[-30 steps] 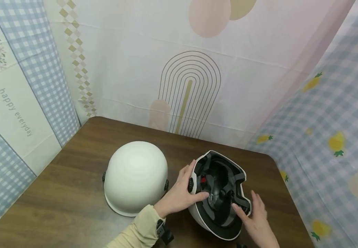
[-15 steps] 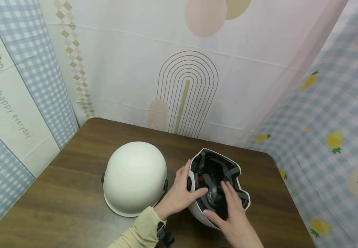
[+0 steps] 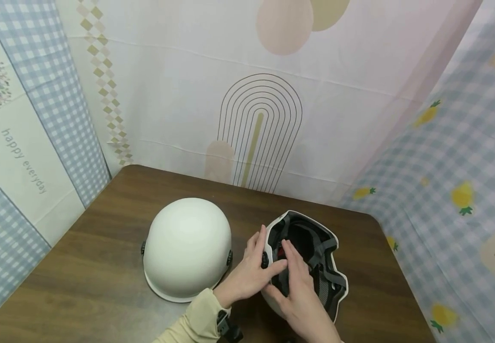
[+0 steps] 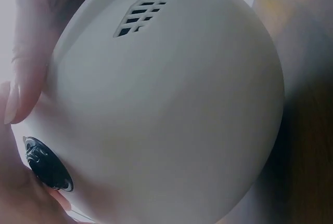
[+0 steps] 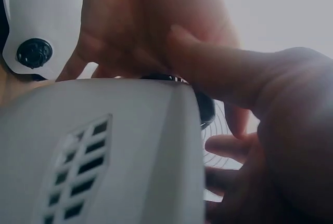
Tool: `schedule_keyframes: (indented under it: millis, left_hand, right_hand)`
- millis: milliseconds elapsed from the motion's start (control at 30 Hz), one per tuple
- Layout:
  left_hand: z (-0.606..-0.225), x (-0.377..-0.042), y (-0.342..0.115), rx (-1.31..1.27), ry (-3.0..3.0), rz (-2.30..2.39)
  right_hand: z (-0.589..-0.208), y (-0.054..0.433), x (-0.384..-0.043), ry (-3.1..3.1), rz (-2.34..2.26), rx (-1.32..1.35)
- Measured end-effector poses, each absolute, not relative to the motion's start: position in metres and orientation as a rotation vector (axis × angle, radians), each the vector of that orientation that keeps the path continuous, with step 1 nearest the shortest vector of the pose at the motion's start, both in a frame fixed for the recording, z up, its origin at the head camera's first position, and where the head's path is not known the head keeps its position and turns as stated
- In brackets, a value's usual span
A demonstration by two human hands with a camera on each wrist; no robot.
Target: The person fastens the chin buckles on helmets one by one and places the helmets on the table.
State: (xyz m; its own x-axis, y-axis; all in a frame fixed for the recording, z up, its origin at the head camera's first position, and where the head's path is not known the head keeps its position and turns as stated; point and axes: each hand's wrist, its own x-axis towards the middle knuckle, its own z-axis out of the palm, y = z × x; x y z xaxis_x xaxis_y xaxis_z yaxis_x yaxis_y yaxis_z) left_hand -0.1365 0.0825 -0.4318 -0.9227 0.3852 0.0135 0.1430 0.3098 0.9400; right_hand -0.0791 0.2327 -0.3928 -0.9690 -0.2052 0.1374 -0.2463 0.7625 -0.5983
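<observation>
A white helmet (image 3: pixel 335 286) lies upside down on the right of the table, its black lining and straps facing up. My left hand (image 3: pixel 247 276) grips its left side, thumb over the rim and fingers along the outer shell. Over the opening, my right hand (image 3: pixel 301 290) reaches with straight fingers into the lining; its thumb is near the left rim and close to the left hand. The left wrist view shows the smooth shell (image 4: pixel 166 99) with slotted vents (image 4: pixel 151 8) and a black round knob (image 4: pixel 49 164). Part of the lining is hidden behind the right hand.
A second white helmet (image 3: pixel 187 247) stands dome up to the left, with black knobs at its sides. Both rest on a brown wooden table (image 3: pixel 84 267). Patterned cloths (image 3: pixel 174 95) hang behind and on both sides.
My right hand has left the helmet's right rim and moved left across the opening, its fingers now inside near the left side. The left hand keeps its hold; the helmet shifts only slightly.
</observation>
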Motion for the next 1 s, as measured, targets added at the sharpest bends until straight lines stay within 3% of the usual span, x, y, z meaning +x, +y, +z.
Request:
schedule_keyframes:
  millis: [400,1000]
  left_hand:
    - [-0.432,-0.135,0.08,0.534,2.355,1.649]
    - [-0.433,-0.139,0.075,0.534,2.283,1.698]
  right_hand:
    - [-0.388,0.218,-0.081,-2.954,0.924,0.175]
    - [-0.39,0.22,-0.084,-2.814,0.997,0.145]
